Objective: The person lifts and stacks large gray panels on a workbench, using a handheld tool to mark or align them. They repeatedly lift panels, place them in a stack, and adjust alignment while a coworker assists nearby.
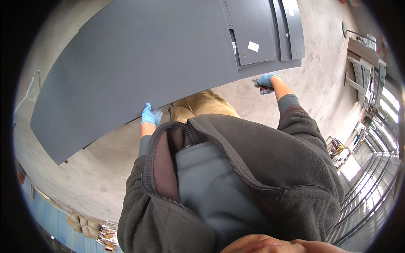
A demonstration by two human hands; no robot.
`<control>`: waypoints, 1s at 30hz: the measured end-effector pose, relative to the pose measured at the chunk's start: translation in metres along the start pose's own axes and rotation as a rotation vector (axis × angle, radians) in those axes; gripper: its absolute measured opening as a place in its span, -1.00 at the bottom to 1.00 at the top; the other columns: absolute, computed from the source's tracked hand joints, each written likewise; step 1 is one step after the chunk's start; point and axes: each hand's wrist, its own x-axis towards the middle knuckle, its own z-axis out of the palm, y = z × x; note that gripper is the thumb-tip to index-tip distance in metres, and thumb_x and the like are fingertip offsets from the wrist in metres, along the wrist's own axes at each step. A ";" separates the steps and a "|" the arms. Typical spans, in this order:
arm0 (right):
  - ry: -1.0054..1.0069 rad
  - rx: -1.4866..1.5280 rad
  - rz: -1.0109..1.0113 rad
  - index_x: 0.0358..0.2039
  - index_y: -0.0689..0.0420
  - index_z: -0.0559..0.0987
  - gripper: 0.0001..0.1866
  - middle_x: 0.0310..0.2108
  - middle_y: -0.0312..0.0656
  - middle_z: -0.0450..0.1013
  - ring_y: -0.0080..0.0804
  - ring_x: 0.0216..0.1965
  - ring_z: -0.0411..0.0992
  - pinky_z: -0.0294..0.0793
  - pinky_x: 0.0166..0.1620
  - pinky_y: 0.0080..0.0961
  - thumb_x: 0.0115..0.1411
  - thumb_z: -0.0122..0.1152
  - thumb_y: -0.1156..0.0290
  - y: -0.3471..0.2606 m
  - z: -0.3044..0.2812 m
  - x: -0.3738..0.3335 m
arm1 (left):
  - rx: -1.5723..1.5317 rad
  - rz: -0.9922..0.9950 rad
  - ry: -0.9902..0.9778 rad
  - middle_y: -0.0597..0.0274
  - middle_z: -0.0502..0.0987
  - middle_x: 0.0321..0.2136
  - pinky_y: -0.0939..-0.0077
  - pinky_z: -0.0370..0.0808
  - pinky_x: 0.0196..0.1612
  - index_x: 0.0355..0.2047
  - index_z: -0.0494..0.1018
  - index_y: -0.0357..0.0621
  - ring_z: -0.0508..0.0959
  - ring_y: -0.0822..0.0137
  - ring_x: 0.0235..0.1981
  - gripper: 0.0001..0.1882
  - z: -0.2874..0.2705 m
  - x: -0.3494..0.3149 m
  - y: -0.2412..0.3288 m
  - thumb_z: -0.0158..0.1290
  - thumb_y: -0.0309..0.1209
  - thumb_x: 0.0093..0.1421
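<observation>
A large dark grey panel (147, 55) spreads across the top of the view, its near edge in front of my body. My left hand (152, 114), in a blue glove, rests against that near edge with the fingers apart. Further right, my right hand (266, 82), also gloved in blue, is closed around a small dark hand tool (264, 89) with a reddish part. Its exact kind is hard to make out. This hand is just off the panel's right near edge. Smaller grey boards (253, 29) lie on the panel's right part, one bearing a white label (253, 46).
Narrow grey boards (291, 25) lie at the panel's far right. A pale concrete floor (105, 173) surrounds the work. On the right stand a round-based stand (344, 29) and a wooden bench (363, 52). Stacked goods (86, 226) stand at the lower left.
</observation>
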 end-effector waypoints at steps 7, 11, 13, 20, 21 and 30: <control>-0.147 -0.044 -0.160 -0.25 0.11 0.59 -0.72 -0.43 -0.19 0.63 -0.52 -0.64 0.51 0.42 -0.62 -0.67 0.47 0.09 0.17 -0.063 -0.010 -0.044 | -0.004 0.057 0.007 -0.09 0.32 0.45 -0.11 0.28 0.47 0.46 0.26 -0.02 0.29 -0.12 0.47 -0.17 -0.006 0.011 -0.003 0.17 0.18 0.37; 0.229 -0.465 -0.543 -0.29 0.15 0.70 -0.61 -0.42 -0.15 0.66 -0.27 -0.49 0.56 0.54 -0.40 -0.12 0.33 0.15 0.08 -0.179 -0.029 -0.062 | -0.035 0.050 0.050 -0.13 0.41 0.38 -0.11 0.37 0.40 0.40 0.35 0.00 0.44 -0.14 0.35 -0.25 -0.007 0.014 -0.002 0.19 0.15 0.38; 0.434 -0.077 -0.622 -0.25 0.22 0.71 -0.59 -0.34 -0.11 0.69 -0.15 -0.46 0.56 0.56 -0.35 -0.09 0.28 0.09 0.12 -0.234 -0.059 -0.076 | 0.026 0.042 0.048 -0.16 0.43 0.35 -0.10 0.40 0.38 0.40 0.35 -0.03 0.47 -0.15 0.33 -0.25 -0.007 0.012 -0.002 0.19 0.14 0.38; 0.424 0.194 -0.584 -0.15 0.10 0.65 -0.64 -0.31 -0.21 0.71 -0.32 -0.51 0.57 0.60 -0.27 -0.04 0.41 -0.02 0.13 -0.343 -0.076 -0.123 | 0.112 0.068 0.000 -0.18 0.39 0.40 -0.15 0.40 0.37 0.46 0.24 -0.09 0.45 -0.19 0.34 -0.10 -0.008 0.002 -0.004 0.16 0.25 0.36; 0.352 -0.142 -0.674 -0.21 0.12 0.61 -0.67 -0.30 -0.23 0.70 -0.34 -0.52 0.55 0.59 -0.31 -0.11 0.41 0.06 0.12 -0.342 -0.055 -0.123 | 0.128 0.077 -0.015 -0.18 0.39 0.40 -0.15 0.40 0.36 0.47 0.23 -0.09 0.46 -0.19 0.34 -0.09 -0.007 0.002 -0.005 0.15 0.25 0.36; 0.106 0.913 -0.770 -0.34 0.05 0.52 -0.73 -0.48 -0.27 0.54 -0.54 -0.56 0.53 0.55 -0.52 -0.74 0.40 0.25 0.14 -0.385 -0.019 -0.127 | 0.275 0.187 -0.126 -0.04 0.55 0.25 -0.06 0.45 0.32 0.31 0.42 -0.10 0.55 -0.04 0.25 -0.35 -0.062 0.007 -0.014 0.20 0.05 0.39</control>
